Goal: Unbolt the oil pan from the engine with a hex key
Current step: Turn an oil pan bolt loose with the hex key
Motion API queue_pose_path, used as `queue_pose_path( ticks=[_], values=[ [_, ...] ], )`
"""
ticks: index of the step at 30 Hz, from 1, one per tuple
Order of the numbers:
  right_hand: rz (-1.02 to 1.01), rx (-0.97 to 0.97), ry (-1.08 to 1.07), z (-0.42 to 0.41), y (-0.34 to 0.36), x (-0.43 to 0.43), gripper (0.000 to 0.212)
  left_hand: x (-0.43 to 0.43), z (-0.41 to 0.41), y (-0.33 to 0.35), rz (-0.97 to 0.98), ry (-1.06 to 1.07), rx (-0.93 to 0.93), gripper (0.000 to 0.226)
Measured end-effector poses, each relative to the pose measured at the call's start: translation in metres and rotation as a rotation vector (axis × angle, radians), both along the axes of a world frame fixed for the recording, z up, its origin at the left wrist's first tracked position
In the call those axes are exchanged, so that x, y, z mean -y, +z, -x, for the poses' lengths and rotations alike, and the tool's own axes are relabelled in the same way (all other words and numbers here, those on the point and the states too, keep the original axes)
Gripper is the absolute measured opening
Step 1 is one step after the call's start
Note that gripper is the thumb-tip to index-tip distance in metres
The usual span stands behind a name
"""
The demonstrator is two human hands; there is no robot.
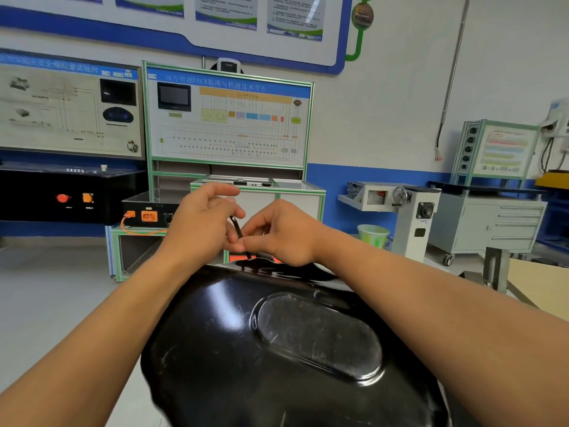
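Observation:
A glossy black oil pan [277, 349] fills the lower middle of the head view, its raised oval bulge facing me. A thin black hex key [237, 231] stands nearly upright at the pan's far rim, its lower end down at the flange. My left hand [203, 221] has its thumb and curled fingers at the key's upper part. My right hand [283, 232] pinches the key's lower shaft just above the rim. The bolt under the key is hidden by my fingers.
Beyond the pan stands a green-framed training bench [228, 118] with a wiring diagram panel. A black console [70, 195] with red and orange buttons is at the left. A white engine stand [415, 211], a green bucket [373, 234] and a grey drawer cabinet [492, 226] stand at the right.

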State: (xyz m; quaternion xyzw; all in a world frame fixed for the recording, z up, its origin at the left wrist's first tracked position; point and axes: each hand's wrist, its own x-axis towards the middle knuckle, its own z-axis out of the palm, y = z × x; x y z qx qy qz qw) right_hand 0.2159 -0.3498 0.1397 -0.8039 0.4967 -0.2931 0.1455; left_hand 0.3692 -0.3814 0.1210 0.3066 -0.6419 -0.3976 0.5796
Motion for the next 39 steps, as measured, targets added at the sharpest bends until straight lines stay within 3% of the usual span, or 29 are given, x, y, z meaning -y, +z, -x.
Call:
queue_pose_path(
  ticks=[4, 8, 11, 15, 19, 23, 26, 31, 33, 36, 39],
  values=[
    [0.057, -0.036, -0.021, 0.005, 0.000, 0.002, 0.046, -0.002, 0.000, -0.001, 0.019, -0.014, 0.040, 0.021],
    [0.061, -0.072, -0.039, 0.005, 0.000, 0.003, 0.043, -0.005, -0.002, -0.003, 0.240, 0.239, 0.246, 0.003],
    [0.066, -0.083, -0.050, 0.003, -0.002, 0.004, 0.043, -0.009, -0.005, -0.001, 0.355, 0.452, 0.347, 0.025],
    [0.069, -0.100, -0.071, -0.002, -0.003, 0.003, 0.035, -0.017, -0.002, 0.000, 0.382, 0.564, 0.491, 0.054],
    [0.056, -0.082, -0.096, -0.001, -0.001, -0.001, 0.035, -0.016, -0.002, 0.000, 0.356, 0.454, 0.428, 0.055],
    [0.024, -0.054, -0.124, 0.002, 0.001, -0.003, 0.033, -0.014, -0.003, 0.002, 0.265, 0.166, 0.236, 0.006],
    [0.024, -0.074, -0.122, 0.002, 0.000, -0.002, 0.039, -0.008, -0.006, -0.001, 0.260, -0.002, 0.274, 0.020],
    [0.015, -0.040, -0.120, 0.007, 0.000, 0.001, 0.035, -0.001, -0.004, -0.003, 0.146, -0.129, 0.227, 0.011],
    [0.008, -0.028, -0.095, 0.009, 0.000, 0.001, 0.033, -0.001, -0.003, -0.002, 0.092, -0.179, 0.220, 0.028],
    [-0.003, -0.053, -0.047, 0.004, -0.001, 0.001, 0.029, -0.004, 0.000, -0.001, 0.117, -0.144, 0.173, 0.036],
    [0.004, -0.122, -0.005, -0.001, -0.002, 0.004, 0.042, -0.006, 0.001, -0.001, 0.233, 0.165, 0.241, 0.043]
  ],
)
